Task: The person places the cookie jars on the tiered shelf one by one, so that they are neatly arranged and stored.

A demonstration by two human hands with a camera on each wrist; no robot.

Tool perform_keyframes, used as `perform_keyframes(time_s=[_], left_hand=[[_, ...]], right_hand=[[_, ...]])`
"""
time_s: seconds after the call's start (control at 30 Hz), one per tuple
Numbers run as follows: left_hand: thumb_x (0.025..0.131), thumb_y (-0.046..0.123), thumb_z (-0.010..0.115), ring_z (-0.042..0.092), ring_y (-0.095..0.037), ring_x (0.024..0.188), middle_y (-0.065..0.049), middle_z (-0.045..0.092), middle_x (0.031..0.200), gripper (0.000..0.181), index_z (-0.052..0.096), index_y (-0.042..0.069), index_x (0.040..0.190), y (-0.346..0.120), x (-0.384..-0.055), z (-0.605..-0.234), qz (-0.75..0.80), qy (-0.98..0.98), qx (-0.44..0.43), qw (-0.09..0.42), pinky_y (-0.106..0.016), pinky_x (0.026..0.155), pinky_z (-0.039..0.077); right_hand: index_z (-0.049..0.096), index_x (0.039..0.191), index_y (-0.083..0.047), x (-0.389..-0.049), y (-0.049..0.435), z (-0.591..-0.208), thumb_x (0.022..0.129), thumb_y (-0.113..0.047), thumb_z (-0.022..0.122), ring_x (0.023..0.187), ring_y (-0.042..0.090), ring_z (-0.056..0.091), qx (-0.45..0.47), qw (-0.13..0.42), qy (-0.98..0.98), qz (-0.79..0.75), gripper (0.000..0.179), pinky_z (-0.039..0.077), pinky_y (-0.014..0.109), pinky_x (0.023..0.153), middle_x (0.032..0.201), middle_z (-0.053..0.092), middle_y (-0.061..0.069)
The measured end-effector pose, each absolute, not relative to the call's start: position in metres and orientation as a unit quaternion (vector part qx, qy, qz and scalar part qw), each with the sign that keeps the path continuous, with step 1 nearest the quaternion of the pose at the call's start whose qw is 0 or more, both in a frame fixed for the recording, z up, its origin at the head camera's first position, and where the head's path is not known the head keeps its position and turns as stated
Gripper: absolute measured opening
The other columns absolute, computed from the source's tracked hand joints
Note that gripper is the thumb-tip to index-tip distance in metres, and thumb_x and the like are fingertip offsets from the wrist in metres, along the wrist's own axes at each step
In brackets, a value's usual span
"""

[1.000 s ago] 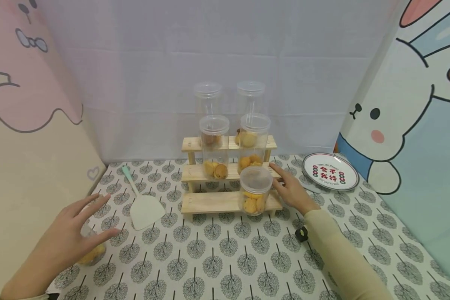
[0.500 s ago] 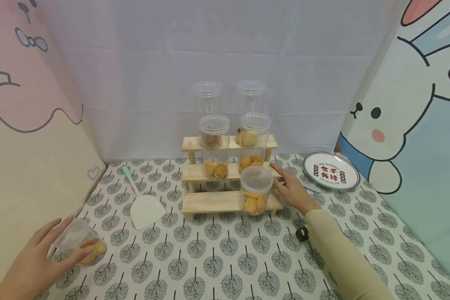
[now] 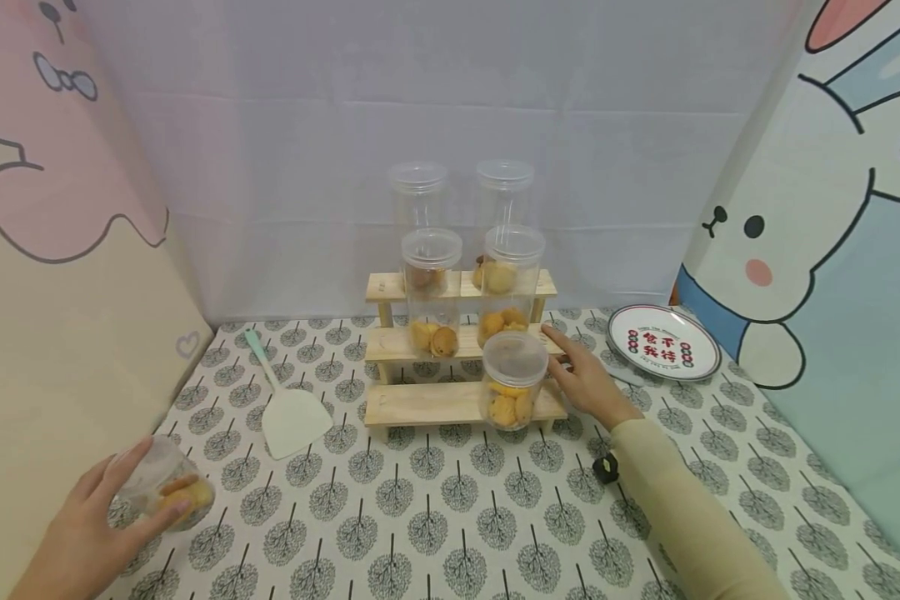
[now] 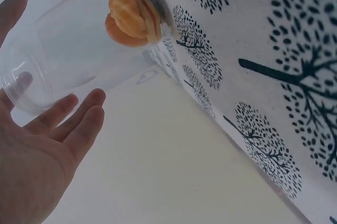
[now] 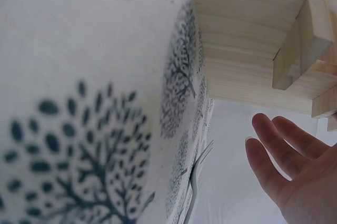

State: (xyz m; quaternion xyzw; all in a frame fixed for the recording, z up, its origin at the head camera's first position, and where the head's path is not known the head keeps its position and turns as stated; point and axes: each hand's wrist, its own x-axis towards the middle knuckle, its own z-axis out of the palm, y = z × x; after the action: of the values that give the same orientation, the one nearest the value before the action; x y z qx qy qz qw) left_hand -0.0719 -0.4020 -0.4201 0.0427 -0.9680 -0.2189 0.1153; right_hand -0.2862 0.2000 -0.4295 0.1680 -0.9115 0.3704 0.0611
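On the cloth at the lower left, a clear lidded jar (image 3: pixel 167 483) holds cookies (image 4: pixel 129 16). My left hand (image 3: pixel 93 521) is spread around its lid end, thumb on one side and fingers on the other; firm contact is not plain. My right hand (image 3: pixel 588 383) lies at the right end of the wooden three-step rack (image 3: pixel 420 403), index fingertip at the middle step. Its fingers look extended in the right wrist view. Right beside that hand, a jar of cookies (image 3: pixel 512 383) stands on the lowest step.
Two jars (image 3: pixel 431 292) with cookies stand on the middle step and two taller-looking jars (image 3: pixel 418 200) on the top one. A white spatula (image 3: pixel 294 421) with a green handle lies left. At right are a printed plate (image 3: pixel 663 342) and a fork (image 5: pixel 196 179).
My left hand has moved down and left, and its fingers now surround the jar at the lower left. The right hand has stayed at the rack.
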Motion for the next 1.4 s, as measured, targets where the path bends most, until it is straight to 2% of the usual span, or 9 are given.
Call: perform_keyframes(time_s=[0.43, 0.97, 1.13, 1.4], left_hand=[[0.087, 0.032, 0.079, 0.046, -0.053, 0.107, -0.032, 0.043, 0.133, 0.086, 0.032, 0.020, 0.158, -0.395, -0.072, -0.424, -0.230, -0.953, 0.040, 0.191, -0.066, 0.077, 0.041], [0.084, 0.028, 0.082, 0.050, -0.048, 0.101, -0.030, 0.047, 0.128, 0.084, 0.038, 0.019, 0.155, -0.394, -0.074, -0.424, -0.229, -0.949, 0.030, 0.216, -0.063, 0.075, 0.042], [0.084, 0.029, 0.082, 0.051, -0.049, 0.099, -0.031, 0.047, 0.127, 0.084, 0.039, 0.017, 0.155, -0.394, -0.073, -0.424, -0.226, -0.950, 0.033, 0.212, -0.063, 0.073, 0.043], [0.084, 0.033, 0.081, 0.049, -0.046, 0.102, -0.030, 0.046, 0.129, 0.085, 0.036, 0.020, 0.156, -0.388, -0.077, -0.415, -0.226, -0.953, 0.022, 0.199, -0.063, 0.075, 0.042]], right_hand=[[0.026, 0.159, -0.031, -0.287, 0.199, -0.430, 0.104, -0.050, 0.043, 0.117, 0.036, 0.062, 0.166, 0.057, -0.913, 0.369, 0.060, 0.053, 0.056, 0.095, 0.147, 0.045, 0.022], [0.025, 0.158, -0.035, -0.287, 0.200, -0.428, 0.103, -0.055, 0.042, 0.118, 0.035, 0.061, 0.159, 0.051, -0.915, 0.367, 0.062, 0.053, 0.057, 0.094, 0.153, 0.041, 0.018], [0.026, 0.159, -0.030, -0.286, 0.199, -0.428, 0.103, -0.053, 0.043, 0.116, 0.036, 0.062, 0.164, 0.053, -0.914, 0.368, 0.063, 0.055, 0.056, 0.091, 0.150, 0.043, 0.020], [0.025, 0.158, -0.034, -0.286, 0.199, -0.429, 0.103, -0.055, 0.042, 0.118, 0.035, 0.061, 0.160, 0.051, -0.914, 0.368, 0.062, 0.054, 0.056, 0.093, 0.153, 0.041, 0.018]])
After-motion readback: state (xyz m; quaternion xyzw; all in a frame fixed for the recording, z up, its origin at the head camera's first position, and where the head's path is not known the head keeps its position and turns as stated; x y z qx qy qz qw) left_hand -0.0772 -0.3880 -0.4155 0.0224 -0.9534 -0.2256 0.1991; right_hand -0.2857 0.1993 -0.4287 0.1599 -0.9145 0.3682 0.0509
